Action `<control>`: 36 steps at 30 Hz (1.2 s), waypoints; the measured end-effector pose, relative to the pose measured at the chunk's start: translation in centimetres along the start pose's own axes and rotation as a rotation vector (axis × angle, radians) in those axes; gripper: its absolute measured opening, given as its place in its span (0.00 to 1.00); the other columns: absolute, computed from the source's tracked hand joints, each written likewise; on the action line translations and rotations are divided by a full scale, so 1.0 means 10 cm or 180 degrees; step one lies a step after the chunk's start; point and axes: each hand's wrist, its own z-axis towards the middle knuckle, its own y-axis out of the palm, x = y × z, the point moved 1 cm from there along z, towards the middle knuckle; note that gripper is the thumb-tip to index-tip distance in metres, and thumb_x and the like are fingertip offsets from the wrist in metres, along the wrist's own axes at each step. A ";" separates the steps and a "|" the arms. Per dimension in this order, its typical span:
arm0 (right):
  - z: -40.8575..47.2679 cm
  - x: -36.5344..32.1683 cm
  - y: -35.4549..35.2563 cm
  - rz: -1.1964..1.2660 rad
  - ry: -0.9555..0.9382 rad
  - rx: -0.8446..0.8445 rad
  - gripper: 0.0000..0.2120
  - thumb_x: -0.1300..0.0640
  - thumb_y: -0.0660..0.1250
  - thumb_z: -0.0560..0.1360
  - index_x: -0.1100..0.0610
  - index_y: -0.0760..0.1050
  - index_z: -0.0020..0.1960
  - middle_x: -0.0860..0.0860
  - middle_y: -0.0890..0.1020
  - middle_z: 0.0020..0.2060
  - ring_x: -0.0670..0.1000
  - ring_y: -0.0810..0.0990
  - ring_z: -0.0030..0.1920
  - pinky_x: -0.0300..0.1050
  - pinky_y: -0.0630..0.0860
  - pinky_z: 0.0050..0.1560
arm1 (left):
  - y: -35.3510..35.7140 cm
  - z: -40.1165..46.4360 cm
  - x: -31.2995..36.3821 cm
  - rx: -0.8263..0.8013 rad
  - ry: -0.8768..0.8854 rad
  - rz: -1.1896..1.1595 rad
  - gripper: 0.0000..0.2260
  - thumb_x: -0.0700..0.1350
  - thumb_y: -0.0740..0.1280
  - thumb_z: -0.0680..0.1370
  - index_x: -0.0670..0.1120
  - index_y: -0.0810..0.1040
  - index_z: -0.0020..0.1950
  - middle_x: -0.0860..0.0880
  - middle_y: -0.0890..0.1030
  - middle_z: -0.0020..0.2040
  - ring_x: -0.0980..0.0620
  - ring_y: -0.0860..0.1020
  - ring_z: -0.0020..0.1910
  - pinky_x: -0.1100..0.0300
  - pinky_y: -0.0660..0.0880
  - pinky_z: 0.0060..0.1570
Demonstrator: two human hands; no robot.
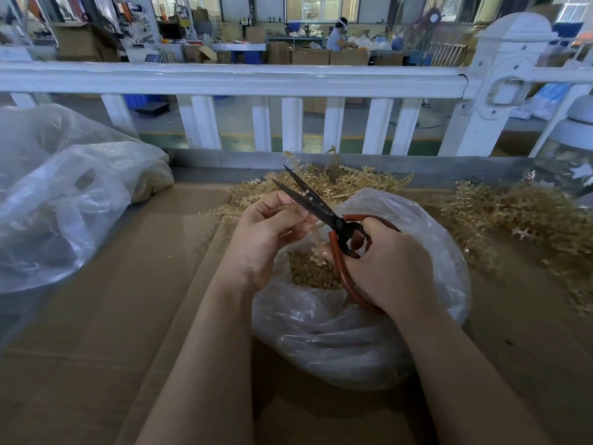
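My right hand (388, 268) grips the red handles of black-bladed scissors (308, 200), whose blades stand apart and point up and left. My left hand (266, 232) pinches a thin tan plastic sprig (316, 232) right beside the blades. Both hands hover over an open clear plastic bag (369, 342) that holds small tan cut pieces (311, 271). The lower part of the handles is hidden by my right hand.
Piles of tan plastic sprigs lie behind the bag (346, 181) and at the right (526, 216). A large crumpled clear bag (64, 194) fills the left. Brown cardboard (112, 316) covers the table. A white railing (244, 78) runs across behind it; a person works far off.
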 end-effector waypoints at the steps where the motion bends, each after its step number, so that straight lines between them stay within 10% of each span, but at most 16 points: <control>1: 0.00 0.00 0.00 -0.0011 -0.0020 0.0018 0.25 0.27 0.60 0.70 0.46 0.61 0.31 0.40 0.66 0.23 0.40 0.65 0.24 0.33 0.57 0.27 | 0.00 0.00 0.00 -0.0008 0.0006 -0.0006 0.09 0.32 0.65 0.77 0.45 0.78 0.43 0.52 0.82 0.36 0.54 0.77 0.36 0.58 0.74 0.46; 7: 0.01 0.05 0.07 -0.0070 0.0027 -0.0044 0.24 0.28 0.63 0.71 0.48 0.69 0.34 0.41 0.73 0.26 0.41 0.72 0.27 0.37 0.71 0.31 | 0.01 0.01 -0.01 -0.0015 0.0090 0.0025 0.07 0.31 0.63 0.78 0.42 0.76 0.48 0.49 0.81 0.39 0.52 0.78 0.36 0.58 0.76 0.46; 36: 0.03 0.02 0.04 0.0626 0.0367 -0.0208 0.23 0.24 0.63 0.65 0.44 0.72 0.36 0.39 0.77 0.28 0.40 0.77 0.32 0.32 0.72 0.33 | 0.00 0.05 -0.06 0.0107 0.0024 -0.0158 0.09 0.31 0.59 0.79 0.43 0.74 0.46 0.49 0.79 0.37 0.53 0.79 0.36 0.57 0.76 0.44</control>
